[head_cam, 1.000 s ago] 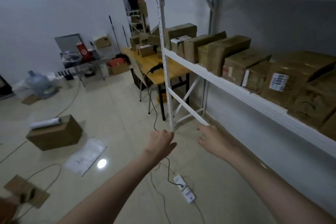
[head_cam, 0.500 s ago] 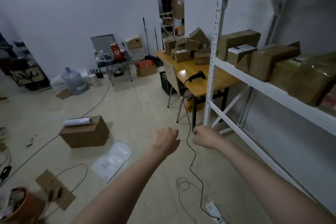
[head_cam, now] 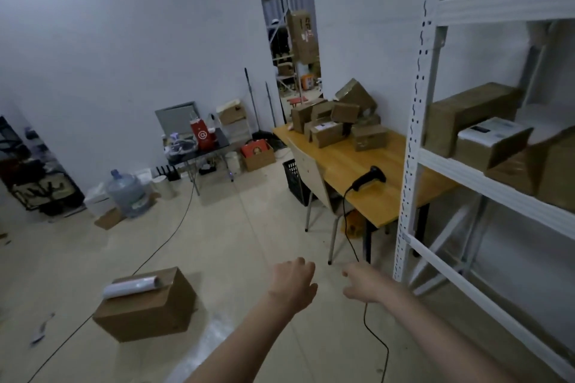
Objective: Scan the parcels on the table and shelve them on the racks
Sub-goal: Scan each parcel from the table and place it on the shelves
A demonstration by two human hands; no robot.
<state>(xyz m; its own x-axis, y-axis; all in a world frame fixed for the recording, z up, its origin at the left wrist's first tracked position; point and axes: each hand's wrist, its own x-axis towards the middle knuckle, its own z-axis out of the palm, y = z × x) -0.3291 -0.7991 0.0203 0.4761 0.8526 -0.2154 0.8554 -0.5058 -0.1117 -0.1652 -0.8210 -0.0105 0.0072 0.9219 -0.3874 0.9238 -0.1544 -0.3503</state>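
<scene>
Brown cardboard parcels [head_cam: 337, 121] sit heaped at the far end of a yellow wooden table [head_cam: 373, 171], some leaning on one another, one tilted on top of the pile. Nearer on the same tabletop lies a black handheld scanner [head_cam: 368, 180], apart from the heap; its dark cable [head_cam: 348, 227] drops over the table edge to the floor. A pale chair [head_cam: 311, 177] stands against the table's left side. To the right rises a white metal rack [head_cam: 413, 140], and its middle shelf carries more parcels, among them a white-topped box [head_cam: 490, 140] beside a larger brown box [head_cam: 466, 112].

Both bare arms reach forward over the floor. The left hand [head_cam: 292, 281] has its fingers loosely curled and holds nothing. The right hand [head_cam: 365, 284], just beside it, also hangs with relaxed, slightly bent fingers and grips nothing.

On the floor at left rests a cardboard box [head_cam: 146, 312] with a roll of clear film [head_cam: 132, 286] lying on top. Farther back stand a water jug [head_cam: 126, 194] and a small dark side table [head_cam: 199, 146].
</scene>
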